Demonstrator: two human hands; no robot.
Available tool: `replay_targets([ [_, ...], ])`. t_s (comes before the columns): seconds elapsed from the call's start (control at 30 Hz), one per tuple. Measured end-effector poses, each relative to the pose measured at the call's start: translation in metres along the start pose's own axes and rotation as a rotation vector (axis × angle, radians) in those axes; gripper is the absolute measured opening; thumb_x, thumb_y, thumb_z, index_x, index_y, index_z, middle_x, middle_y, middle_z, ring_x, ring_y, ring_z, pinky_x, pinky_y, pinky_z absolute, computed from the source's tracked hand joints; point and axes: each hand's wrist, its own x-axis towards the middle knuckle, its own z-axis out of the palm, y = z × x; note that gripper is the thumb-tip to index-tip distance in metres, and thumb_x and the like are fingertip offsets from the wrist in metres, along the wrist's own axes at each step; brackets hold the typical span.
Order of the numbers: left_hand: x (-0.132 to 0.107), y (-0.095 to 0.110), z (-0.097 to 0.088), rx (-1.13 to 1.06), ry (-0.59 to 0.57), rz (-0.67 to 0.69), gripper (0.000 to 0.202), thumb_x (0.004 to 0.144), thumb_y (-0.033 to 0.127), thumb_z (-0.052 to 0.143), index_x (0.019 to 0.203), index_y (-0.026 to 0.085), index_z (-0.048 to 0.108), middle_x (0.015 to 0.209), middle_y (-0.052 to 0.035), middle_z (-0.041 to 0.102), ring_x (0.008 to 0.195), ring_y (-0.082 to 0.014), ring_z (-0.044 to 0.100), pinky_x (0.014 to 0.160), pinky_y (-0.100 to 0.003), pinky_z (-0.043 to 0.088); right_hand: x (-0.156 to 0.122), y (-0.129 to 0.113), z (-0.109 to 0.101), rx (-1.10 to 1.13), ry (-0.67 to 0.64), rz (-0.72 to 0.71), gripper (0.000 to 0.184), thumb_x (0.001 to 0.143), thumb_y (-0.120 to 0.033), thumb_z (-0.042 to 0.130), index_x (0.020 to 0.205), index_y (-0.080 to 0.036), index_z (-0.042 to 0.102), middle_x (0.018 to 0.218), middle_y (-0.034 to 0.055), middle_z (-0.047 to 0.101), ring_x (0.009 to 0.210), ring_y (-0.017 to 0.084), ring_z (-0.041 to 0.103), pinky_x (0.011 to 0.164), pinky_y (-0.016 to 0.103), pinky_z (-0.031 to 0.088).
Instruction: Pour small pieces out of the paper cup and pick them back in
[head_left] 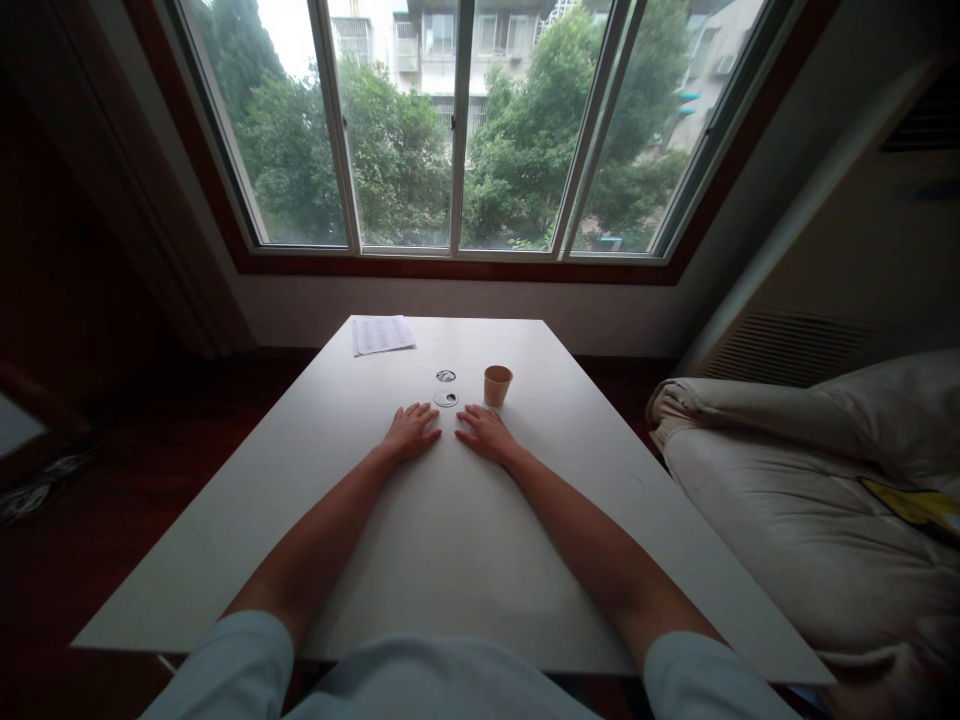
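Observation:
My left hand [412,431] rests palm down on the white table [442,560], its fingers apart and nothing in it. Across a small gap, my right hand [484,432] lies flat too, fingers spread and holding nothing. Just beyond the fingertips is a round disc [446,399] with a black-and-white print. Behind it lies a second printed disc [446,376], slightly smaller in view. A brown paper cup [497,386] stands upright right behind my right hand; I cannot see inside to its bottom.
A few printed paper sheets [383,335] lie at the table's far left corner. A beige padded sofa [795,520] stands along the right side. Beyond the far edge are a wall and a wide window [456,254]. Cables [45,485] lie on the floor at left.

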Motion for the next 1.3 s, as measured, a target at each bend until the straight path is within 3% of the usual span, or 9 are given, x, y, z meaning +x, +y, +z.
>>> replay_targets([
  [1.3,0.0006,-0.0006,0.0005,0.001,-0.004,-0.003,0.059,0.093,0.057,0.042,0.147,0.033,0.042,0.161,-0.0047,0.031,0.149,-0.0292,0.023,0.12,-0.056,0.017,-0.0007,-0.0022,-0.0029,0.003,-0.006,0.008,0.053,0.095,-0.052,0.05,0.141,-0.027,0.053,0.153,0.0092,0.043,0.143,0.029,0.035,0.117,0.046,0.029],
])
